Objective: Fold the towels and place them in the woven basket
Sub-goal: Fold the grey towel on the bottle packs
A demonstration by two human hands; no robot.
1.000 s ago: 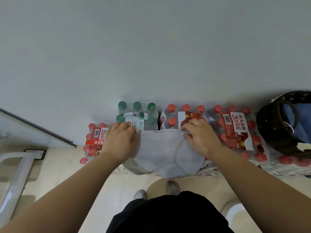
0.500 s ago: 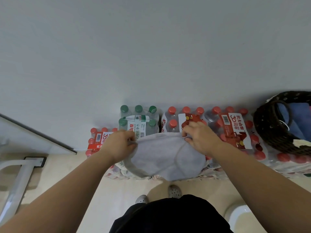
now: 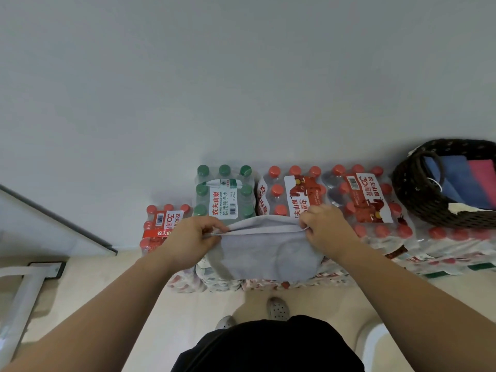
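Head view. Pinches the grey towel (image 3: 257,253) at both far corners: left hand (image 3: 193,237) on the left corner, right hand (image 3: 327,232) on the right, fingers of each clamped on the doubled hem. Lies across the top of the water-bottle packs (image 3: 365,200), reaching their near edge above the floor (image 3: 188,312).

Could slide off that edge if either pinch loosens, given bumpy caps and slick wrap underneath. Could skew or fall open if the layers shift during a lift. Needs a carry well to the right, to the woven basket (image 3: 418,200) at the right end of the packs, already holding folded towels (image 3: 456,181); risks catching the rim and unfolding.
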